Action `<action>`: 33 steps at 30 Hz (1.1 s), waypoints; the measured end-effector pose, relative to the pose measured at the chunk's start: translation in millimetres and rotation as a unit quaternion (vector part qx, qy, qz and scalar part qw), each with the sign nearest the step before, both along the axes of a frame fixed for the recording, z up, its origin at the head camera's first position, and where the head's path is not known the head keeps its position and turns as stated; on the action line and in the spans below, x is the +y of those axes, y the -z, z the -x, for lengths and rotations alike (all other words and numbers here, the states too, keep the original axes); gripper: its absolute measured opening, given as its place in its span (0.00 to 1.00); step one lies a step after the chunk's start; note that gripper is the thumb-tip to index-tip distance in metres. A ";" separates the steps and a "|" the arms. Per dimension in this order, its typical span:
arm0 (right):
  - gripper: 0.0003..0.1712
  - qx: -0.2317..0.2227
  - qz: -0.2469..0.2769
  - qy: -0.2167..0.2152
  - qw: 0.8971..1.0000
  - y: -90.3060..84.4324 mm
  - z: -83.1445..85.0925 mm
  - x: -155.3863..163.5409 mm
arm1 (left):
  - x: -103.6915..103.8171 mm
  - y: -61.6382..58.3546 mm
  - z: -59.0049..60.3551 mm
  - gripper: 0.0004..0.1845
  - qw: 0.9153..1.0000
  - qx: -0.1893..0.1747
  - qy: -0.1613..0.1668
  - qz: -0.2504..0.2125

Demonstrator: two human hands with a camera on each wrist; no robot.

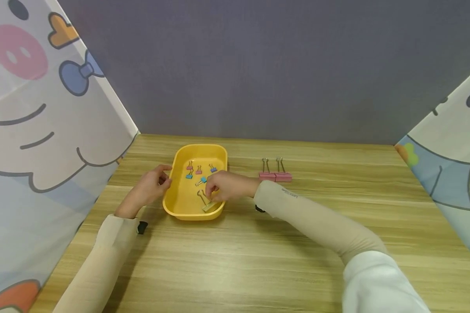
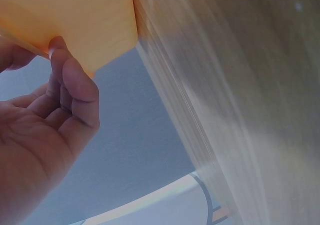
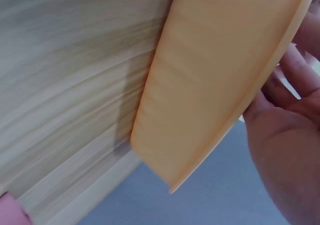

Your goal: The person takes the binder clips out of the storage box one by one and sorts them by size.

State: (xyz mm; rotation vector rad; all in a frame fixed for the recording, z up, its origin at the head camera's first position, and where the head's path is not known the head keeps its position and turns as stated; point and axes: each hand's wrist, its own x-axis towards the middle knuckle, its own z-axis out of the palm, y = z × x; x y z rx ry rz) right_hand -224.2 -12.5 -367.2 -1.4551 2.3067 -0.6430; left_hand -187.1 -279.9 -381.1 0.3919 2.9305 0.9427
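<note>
Head view has the right hand (image 1: pixel 227 186) reaching over the tray (image 1: pixel 180 204), fingertips pinched on a pale clip (image 1: pixel 207 204) that lies on the tray floor just under them. The clip's wire handles point away from the fingers toward the tray's middle. Left hand (image 1: pixel 150 187) sits at the tray's outer left wall, fingers loosely curled against the rim, steadying rather than gripping anything; the left wrist view shows a fingertip touching the orange edge.

Beyond the right hand's knuckles, four small clips lie scattered on the tray floor: a blue one (image 1: pixel 202 180) almost touching the fingers, and farther off two pink (image 1: pixel 189 165) and another blue (image 1: pixel 213 168). Out past the right wrist, well apart from the tray, two big pink clips (image 1: pixel 275 175) stand side by side on the table (image 1: pixel 258 261).

Risks here: the pinch looks to be on the clip's body near the tray's near wall, so a lift could drag it against that wall and knock it loose. The blue clip by the fingers could get nudged or caught on the wire handles. The tray itself is light-looking plastic; if the left hand eases off, a tug may slide or tip it.
</note>
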 end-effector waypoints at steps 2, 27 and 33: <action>0.05 0.001 -0.024 -0.001 1.000 0.3 -0.2 -4.5 | 0.0 0.2 0.3 0.23 1.000 0.002 0.000 0.001; 0.09 0.038 -0.147 0.043 0.987 1.2 -10.9 -26.8 | -0.3 0.2 -0.7 0.22 1.000 -0.004 -0.006 0.001; 0.10 0.040 -0.153 0.047 0.986 2.1 -12.2 -28.6 | 0.5 0.4 -1.1 0.22 1.000 -0.004 -0.008 0.000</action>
